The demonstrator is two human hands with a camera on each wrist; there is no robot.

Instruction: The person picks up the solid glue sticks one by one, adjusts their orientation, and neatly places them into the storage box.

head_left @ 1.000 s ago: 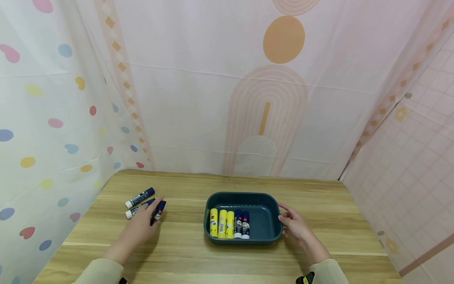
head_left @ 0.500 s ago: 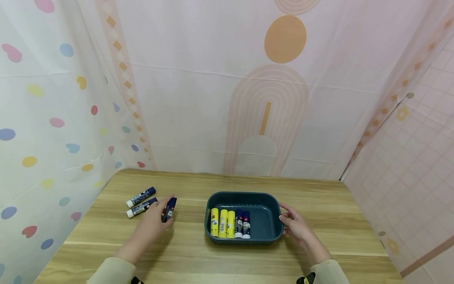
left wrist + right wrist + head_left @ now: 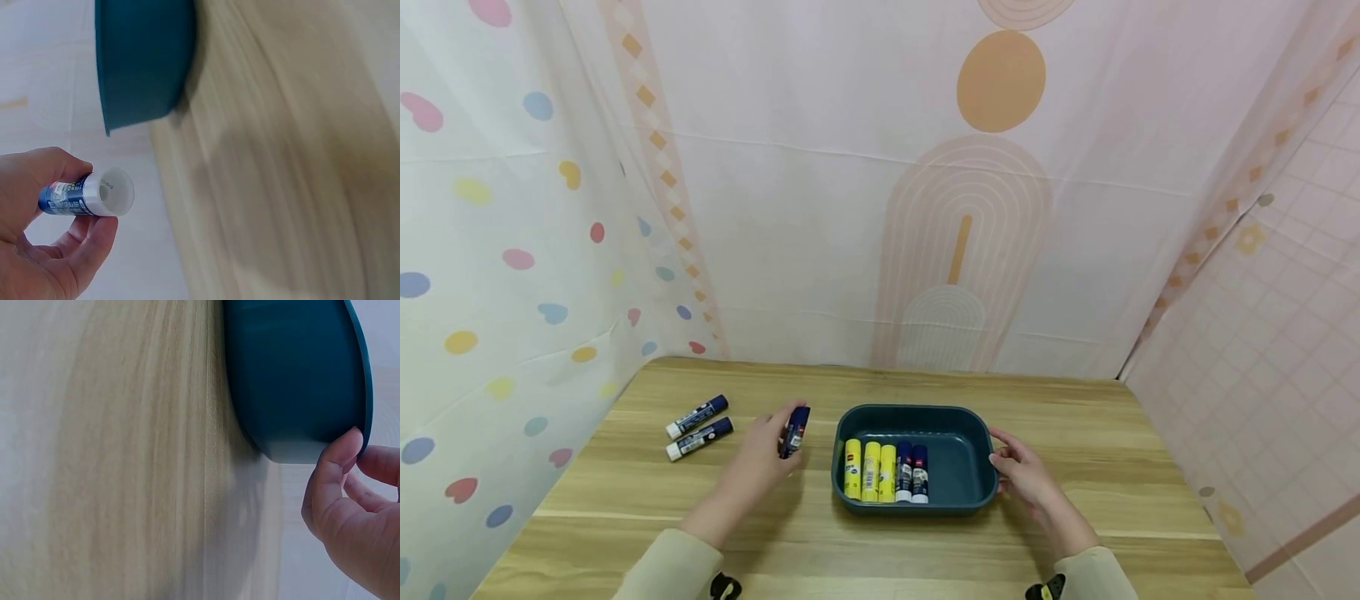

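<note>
Left hand moved rightward, pinching glue stick, right hand holding bin

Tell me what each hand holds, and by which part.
Left hand: a glue stick, pinched by its sides, apparently near the white end. Right hand: the box, gripped by the rim at its right end.

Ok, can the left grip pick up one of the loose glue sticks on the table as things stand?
Probably not yet: the left grip holds another stick. Otherwise the way looks free, as nothing covers the loose sticks.
</note>
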